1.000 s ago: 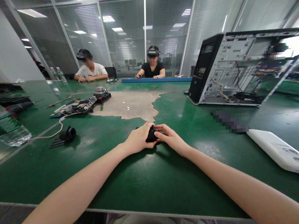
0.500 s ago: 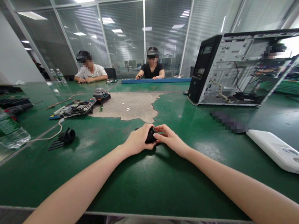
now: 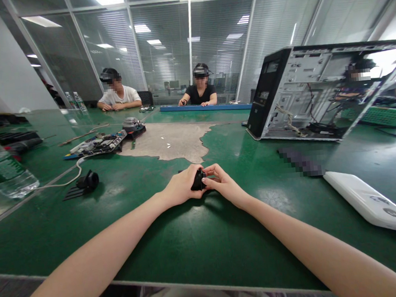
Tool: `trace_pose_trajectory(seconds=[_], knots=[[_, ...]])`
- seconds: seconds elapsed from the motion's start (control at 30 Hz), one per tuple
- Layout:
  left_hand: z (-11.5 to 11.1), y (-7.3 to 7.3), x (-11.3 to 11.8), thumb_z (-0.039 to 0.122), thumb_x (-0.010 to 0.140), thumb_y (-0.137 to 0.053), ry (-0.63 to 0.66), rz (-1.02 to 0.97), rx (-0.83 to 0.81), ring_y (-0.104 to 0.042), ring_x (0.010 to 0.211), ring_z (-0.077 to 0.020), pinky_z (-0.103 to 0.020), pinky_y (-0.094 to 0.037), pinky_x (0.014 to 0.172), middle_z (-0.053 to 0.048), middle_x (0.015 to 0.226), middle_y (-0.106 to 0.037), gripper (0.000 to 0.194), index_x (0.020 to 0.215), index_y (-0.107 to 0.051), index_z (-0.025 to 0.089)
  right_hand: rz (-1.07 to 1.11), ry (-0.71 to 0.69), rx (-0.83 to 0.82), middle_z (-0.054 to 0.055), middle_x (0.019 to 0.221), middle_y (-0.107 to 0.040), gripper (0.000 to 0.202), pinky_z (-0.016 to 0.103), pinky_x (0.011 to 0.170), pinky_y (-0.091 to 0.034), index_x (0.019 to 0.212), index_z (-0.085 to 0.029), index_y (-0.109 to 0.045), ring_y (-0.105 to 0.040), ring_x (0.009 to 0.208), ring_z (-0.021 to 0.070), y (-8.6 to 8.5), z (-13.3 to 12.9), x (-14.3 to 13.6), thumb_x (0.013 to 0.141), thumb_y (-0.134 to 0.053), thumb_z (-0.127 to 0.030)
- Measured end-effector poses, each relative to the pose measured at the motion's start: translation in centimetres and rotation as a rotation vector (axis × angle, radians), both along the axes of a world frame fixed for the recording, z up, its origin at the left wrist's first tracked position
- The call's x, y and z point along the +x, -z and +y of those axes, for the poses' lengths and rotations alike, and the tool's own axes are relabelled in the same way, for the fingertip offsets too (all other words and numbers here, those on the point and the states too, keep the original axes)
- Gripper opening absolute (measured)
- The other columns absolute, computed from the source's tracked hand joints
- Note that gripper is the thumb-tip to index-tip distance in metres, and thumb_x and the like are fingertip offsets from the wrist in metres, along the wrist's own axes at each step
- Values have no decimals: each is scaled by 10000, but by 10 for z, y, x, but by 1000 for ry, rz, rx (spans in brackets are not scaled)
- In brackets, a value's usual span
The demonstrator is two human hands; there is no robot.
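Note:
A small black plastic piece (image 3: 197, 180) is held between both hands, just above or on the green table (image 3: 178, 242); its exact kind is hard to make out. My left hand (image 3: 183, 183) is closed around it from the left, with the thumb on the near side hiding much of it. From the right, my right hand (image 3: 220, 181) pinches its edge between thumb and fingertips. Off to the left lies another black part (image 3: 87, 181), with a round ring and flat prongs, apart from both hands.
An open computer case (image 3: 294, 98) stands at the right, with a white power bank (image 3: 372, 202) nearer me. Circuit boards (image 3: 97, 144) and a water bottle (image 3: 4, 170) are at the left. Two people sit across the table behind a blue bar (image 3: 204, 107); another person is beyond the case.
Both hands keep their hold on the black plastic piece, with hardly any movement of the fingers. The whole view has shifted very slightly.

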State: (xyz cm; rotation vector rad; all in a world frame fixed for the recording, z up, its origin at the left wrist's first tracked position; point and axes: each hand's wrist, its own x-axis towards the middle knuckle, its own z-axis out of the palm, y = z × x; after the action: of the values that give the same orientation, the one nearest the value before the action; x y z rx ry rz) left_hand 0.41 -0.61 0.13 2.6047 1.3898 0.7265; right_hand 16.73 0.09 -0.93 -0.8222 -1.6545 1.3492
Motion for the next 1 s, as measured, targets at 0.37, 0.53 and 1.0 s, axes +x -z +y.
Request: trace_pose_trajectory(seconds=[0.37, 0.53, 1.0], knots=[[0, 0, -1, 345, 643, -579, 2, -1, -11, -541, 899, -222, -327, -432, 718, -63, 1090, -482, 565, 1123, -312, 214, -2, -13, 17, -13, 843, -497, 286, 315, 740, -462, 880, -221, -424, -542, 771, 116, -1, -1, 1, 673, -608, -295], [-1, 0, -1, 348, 650, -576, 14, -10, -2, -532, 922, -226, -319, -429, 713, -66, 1092, -480, 563, 1127, -311, 212, 13, -18, -7, -18, 829, -489, 244, 292, 681, -480, 864, -222, -424, -537, 715, 98, 1, 1, 1, 707, -563, -346], [-1, 0, -1, 345, 644, -571, 4, -9, -9, -544, 880, -215, -320, -428, 708, -63, 1076, -482, 551, 1117, -320, 213, 5, -35, 77, -5, 907, -498, 276, 321, 768, -461, 841, -216, -428, -542, 801, 119, -1, -1, 2, 663, -616, -309]])
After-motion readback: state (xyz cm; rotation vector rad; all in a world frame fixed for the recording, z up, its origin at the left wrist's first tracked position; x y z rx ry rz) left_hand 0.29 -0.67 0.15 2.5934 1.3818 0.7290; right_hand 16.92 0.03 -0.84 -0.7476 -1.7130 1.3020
